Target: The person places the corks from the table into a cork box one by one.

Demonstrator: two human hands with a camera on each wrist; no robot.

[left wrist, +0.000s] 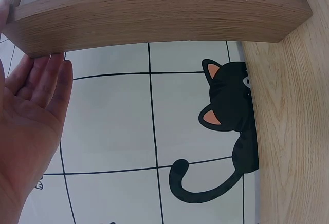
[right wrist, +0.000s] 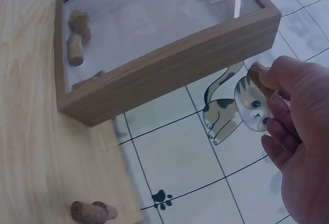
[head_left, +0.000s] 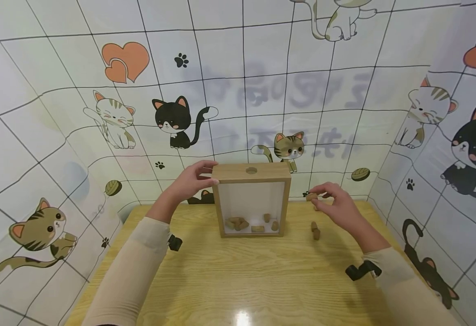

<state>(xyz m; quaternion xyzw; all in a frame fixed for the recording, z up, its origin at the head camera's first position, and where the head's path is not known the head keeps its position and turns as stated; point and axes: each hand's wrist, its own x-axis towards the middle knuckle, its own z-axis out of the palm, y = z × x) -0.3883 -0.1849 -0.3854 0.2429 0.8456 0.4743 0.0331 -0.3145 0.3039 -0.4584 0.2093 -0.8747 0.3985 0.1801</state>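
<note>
While your left hand (head_left: 193, 182) holds the wooden box (head_left: 234, 171) by its top corner, likely so it cannot tip on the desk (head_left: 242, 271), your right hand (head_left: 340, 207) pinches a cork (head_left: 311, 197) beside it, maybe leaving one end free to poke out.

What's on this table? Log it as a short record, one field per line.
Container: wooden-framed box, upright on the table, round hole on top
Contents: several corks at the bottom
Left hand: holds the box's upper left corner
Right hand: pinches one cork, right of the box
Loose pieces: more corks on the table, right of the box
Backdrop: cat-print sheet
</note>
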